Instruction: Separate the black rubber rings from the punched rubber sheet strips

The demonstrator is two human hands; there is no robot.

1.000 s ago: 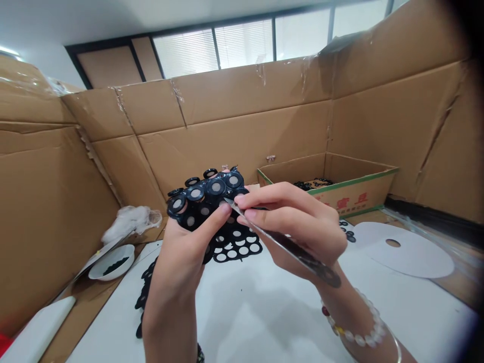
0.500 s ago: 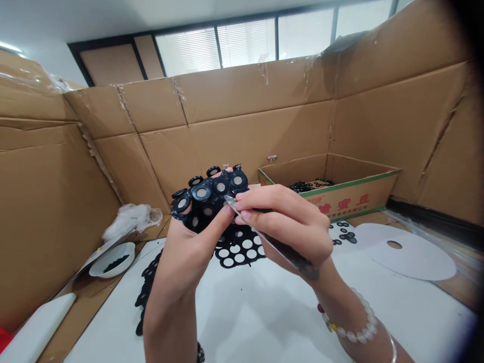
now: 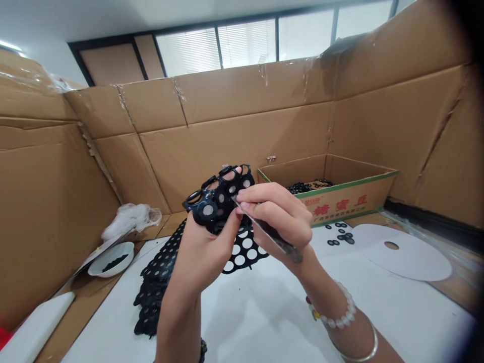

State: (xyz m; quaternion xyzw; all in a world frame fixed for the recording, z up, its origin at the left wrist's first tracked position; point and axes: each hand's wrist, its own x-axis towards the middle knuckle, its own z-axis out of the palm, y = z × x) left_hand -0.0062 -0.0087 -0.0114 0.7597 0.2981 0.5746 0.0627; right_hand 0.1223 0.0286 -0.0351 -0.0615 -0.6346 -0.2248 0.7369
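Tool (image 3: 274, 236) pinched in your right hand (image 3: 280, 214), tip right by a grey disc (image 3: 232, 190); contact unclear. Your left hand (image 3: 209, 247) grips the black sheet (image 3: 220, 199) thumb-on-top, curved over its fingers, above the white table (image 3: 245, 322). Looks like tip work, one disc at a time; next move calls for a light, steady touch. Sheet looks glossy, rubbery, ring-studded; tool thin, pointed, metallic.
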